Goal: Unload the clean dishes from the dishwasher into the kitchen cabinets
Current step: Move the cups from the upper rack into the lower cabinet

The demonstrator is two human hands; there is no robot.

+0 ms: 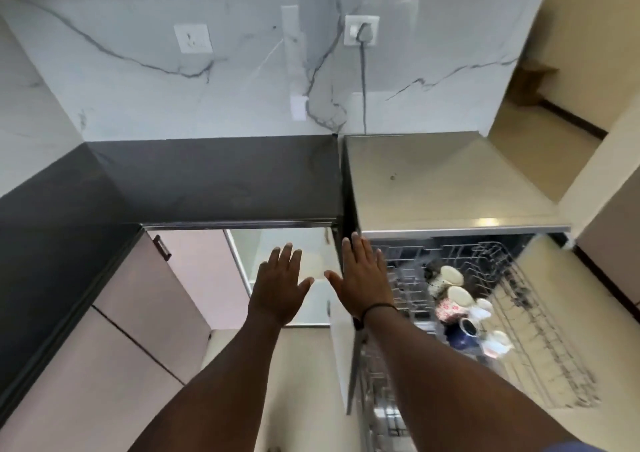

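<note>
My left hand [278, 283] and my right hand [362, 275] are both held flat with fingers spread, side by side and holding nothing. They hover in front of an open lower cabinet [287, 244] under the black counter. A pale plate [313, 261] lies on the cabinet's shelf, partly hidden behind my hands. To the right, the dishwasher's wire rack [512, 278] is pulled out. It holds several cups: cream ones [452, 275], a floral one [448, 309], a dark blue mug [464, 332] and a white one [497, 342].
A black countertop [214, 181] runs along the back and left. The dishwasher's steel top [440, 181] sits to its right. An open cabinet door [341, 358] stands edge-on between the cabinet and the rack. Pink cabinet fronts [138, 299] are at left. A plug hangs from a wall socket [360, 31].
</note>
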